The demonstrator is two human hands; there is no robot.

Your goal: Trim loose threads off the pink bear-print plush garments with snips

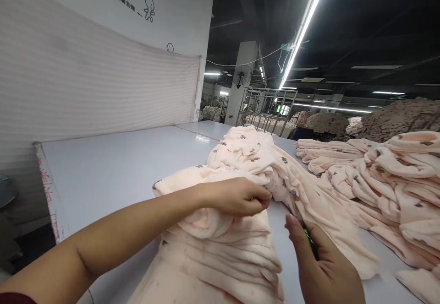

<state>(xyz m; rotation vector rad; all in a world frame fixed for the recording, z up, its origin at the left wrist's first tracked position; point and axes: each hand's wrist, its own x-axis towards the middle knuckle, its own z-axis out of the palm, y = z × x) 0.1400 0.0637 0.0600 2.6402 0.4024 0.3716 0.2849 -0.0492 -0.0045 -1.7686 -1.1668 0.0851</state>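
curling its fingers into a loose fist, a person's left hand (240,196) rests over a pale peach fabric pile (223,258) on a long work table; whether any cloth is pinched inside the fist cannot be told. just to the right, the right hand (328,265), thumb raised, is closed around a green-handled tool (311,243), mostly hidden by the palm. the pile, soft and plush, lies in uneven folded layers directly beneath the left hand, its edges stacked toward the camera. beyond the left wrist, a rumpled fabric mound (247,150) carries small dark printed motifs and trails off in loose folds to the right. a larger matching heap (388,176) spreads over the right side of the pale, smooth table (113,157). farther back, a metal-barred cart (271,90) stands near a pillar (244,54); light cloth shows through and behind its bars, though how much lies inside is unclear. big bundles of printed fabric (402,116) rise at far right, while a striped sheet (120,79) hangs along the left wall.
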